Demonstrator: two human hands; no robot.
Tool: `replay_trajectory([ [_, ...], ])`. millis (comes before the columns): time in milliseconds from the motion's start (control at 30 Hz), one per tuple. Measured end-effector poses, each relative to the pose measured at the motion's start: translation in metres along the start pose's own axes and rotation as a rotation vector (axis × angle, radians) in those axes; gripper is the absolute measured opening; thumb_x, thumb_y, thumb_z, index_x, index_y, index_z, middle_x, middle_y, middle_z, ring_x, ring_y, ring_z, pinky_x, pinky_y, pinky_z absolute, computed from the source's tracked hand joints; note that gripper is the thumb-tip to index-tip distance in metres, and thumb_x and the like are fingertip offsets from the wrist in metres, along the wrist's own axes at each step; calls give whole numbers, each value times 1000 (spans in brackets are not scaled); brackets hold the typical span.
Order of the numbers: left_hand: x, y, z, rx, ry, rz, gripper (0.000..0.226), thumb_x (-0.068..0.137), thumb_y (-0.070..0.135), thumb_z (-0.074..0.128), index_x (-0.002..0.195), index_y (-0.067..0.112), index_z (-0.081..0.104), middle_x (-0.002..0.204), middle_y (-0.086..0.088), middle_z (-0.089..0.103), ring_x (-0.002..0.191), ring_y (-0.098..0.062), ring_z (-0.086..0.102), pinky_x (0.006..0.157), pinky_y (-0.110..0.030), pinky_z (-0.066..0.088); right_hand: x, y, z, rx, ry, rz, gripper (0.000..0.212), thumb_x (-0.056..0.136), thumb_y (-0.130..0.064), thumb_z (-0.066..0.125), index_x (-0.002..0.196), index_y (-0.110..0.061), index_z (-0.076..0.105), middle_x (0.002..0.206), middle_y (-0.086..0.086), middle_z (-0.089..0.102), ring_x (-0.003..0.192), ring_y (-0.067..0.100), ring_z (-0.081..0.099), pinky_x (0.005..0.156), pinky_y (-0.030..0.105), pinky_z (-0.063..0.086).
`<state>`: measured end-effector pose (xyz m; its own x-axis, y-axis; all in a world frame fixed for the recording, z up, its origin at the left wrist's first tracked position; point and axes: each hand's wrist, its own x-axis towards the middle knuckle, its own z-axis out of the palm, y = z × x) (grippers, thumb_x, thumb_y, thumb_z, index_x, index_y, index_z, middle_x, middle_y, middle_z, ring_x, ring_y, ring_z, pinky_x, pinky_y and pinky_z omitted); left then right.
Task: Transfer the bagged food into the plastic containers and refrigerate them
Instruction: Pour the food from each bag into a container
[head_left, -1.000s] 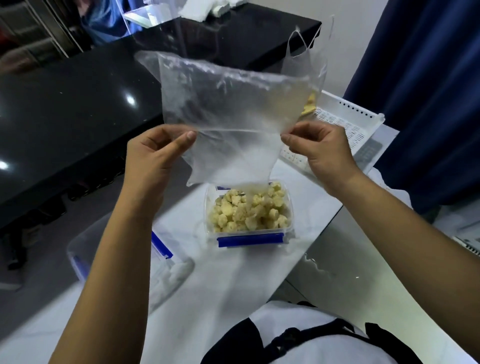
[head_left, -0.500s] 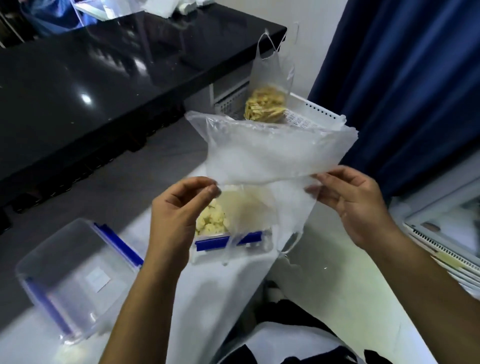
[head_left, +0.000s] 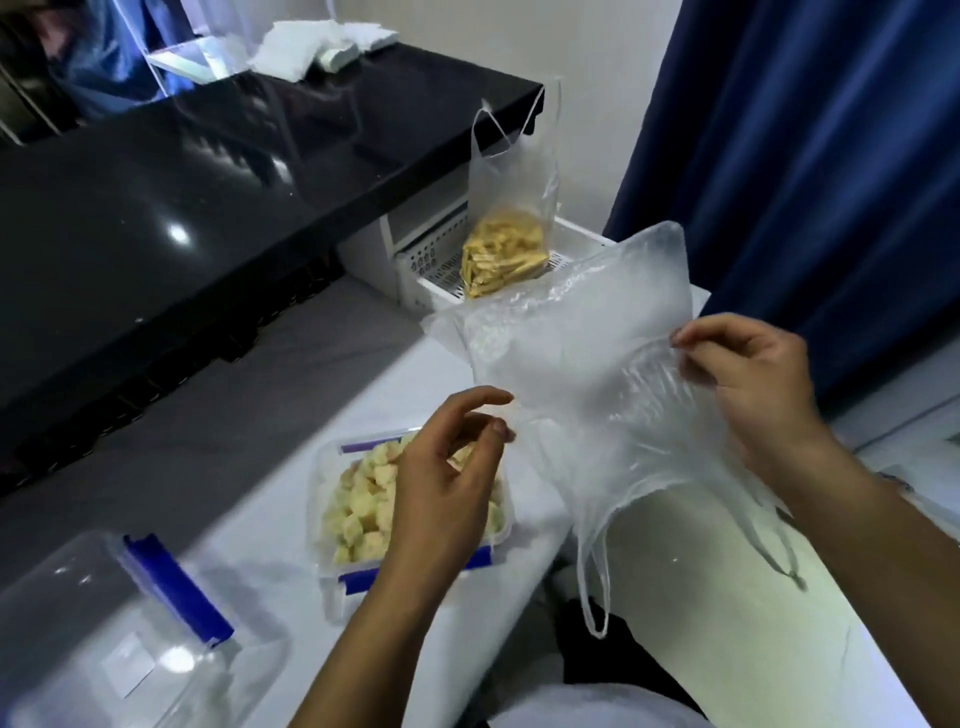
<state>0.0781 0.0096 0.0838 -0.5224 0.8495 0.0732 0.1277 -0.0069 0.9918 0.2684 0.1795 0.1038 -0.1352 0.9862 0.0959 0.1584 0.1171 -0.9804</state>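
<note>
Pale yellow food cubes heaped in clear rectangular plastic container with blue clips at seven o'clock. Empty clear plastic carrier bag at three o'clock, pinched by right hand; left hand above container, fingers loosely curled, holding nothing. Second clear bag of yellow strips in white perforated basket, twelve o'clock.

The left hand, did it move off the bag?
Yes. The left hand no longer pinches the empty bag; it has dropped toward the filled container on the white table. Only the right hand grips the bag now.
</note>
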Motion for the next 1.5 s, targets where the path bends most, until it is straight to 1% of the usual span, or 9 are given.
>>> replay_trajectory([
  [233, 83, -15, 68, 224, -46, -103, 28, 95, 19, 65, 117, 37, 69, 91, 11, 71, 82, -9, 66, 67, -19, 49, 127, 33, -3, -407, -279, 44, 25, 91, -32, 69, 115, -26, 73, 106, -10, 71, 101, 14, 65, 95, 34, 50],
  [300, 105, -20, 85, 419, -85, -72, 31, 95, 23, 65, 123, 36, 67, 97, 18, 69, 90, -1, 62, 78, -14, 43, 159, 46, -2, -600, -361, -5, 36, 90, -41, 67, 122, -25, 69, 117, -6, 68, 115, 18, 58, 103, 40, 45],
  [400, 134, -27, 105, 639, -87, -46, 35, 95, 25, 64, 130, 32, 63, 111, 15, 68, 108, -4, 55, 93, -18, 38, 198, 63, 6, -811, -465, -76, 50, 90, -49, 61, 132, -21, 62, 132, 0, 62, 130, 26, 43, 110, 45, 36],
  [500, 155, -37, 118, 773, -71, -79, 35, 96, 34, 57, 130, 29, 64, 122, 9, 68, 117, -14, 54, 101, -31, 41, 229, 79, 16, -995, -542, -149, 56, 91, -55, 56, 136, -20, 57, 143, 3, 53, 134, 29, 34, 111, 45, 29],
  [667, 178, -46, 131, 954, 84, -129, 41, 95, 46, 42, 122, 31, 69, 121, 3, 63, 121, -22, 49, 103, -38, 37, 244, 88, 39, -1086, -674, -487, 74, 86, -71, 34, 143, -27, 48, 160, 9, 28, 148, 32, 13, 117, 51, 13],
  [767, 192, -45, 141, 1026, 40, -167, 56, 97, 55, 27, 141, 32, 53, 150, -2, 46, 143, -25, 31, 117, -41, 24, 238, 93, 55, -1129, -1009, -494, 92, 74, -90, 13, 154, -45, 16, 168, -1, -2, 153, 24, -10, 122, 50, -4],
  [900, 210, -55, 154, 1201, -275, -387, 59, 103, 57, 19, 158, 35, 16, 169, -2, 9, 155, -26, -3, 124, -47, -9, 245, 111, 59, -1283, -1265, -372, 93, 76, -90, 22, 154, -48, -8, 166, -5, -18, 151, 22, -21, 121, 52, -10],
  [1100, 213, -71, 166, 1539, -451, -438, 69, 101, 61, 21, 160, 31, 1, 169, -7, 1, 155, -30, 1, 117, -59, -19, 255, 123, 61, -1342, -1324, -327, 100, 70, -94, 28, 148, -54, -21, 159, -10, -32, 148, 24, -29, 120, 58, -8],
  [1500, 219, -78, 171, 1613, -471, -469, 77, 97, 68, 21, 159, 32, -8, 168, -9, -6, 155, -32, 1, 116, -62, -16, 257, 130, 64, -1265, -1255, -350, 87, 82, -83, 38, 149, -56, -11, 163, -10, -23, 151, 24, -22, 119, 62, -3],
])
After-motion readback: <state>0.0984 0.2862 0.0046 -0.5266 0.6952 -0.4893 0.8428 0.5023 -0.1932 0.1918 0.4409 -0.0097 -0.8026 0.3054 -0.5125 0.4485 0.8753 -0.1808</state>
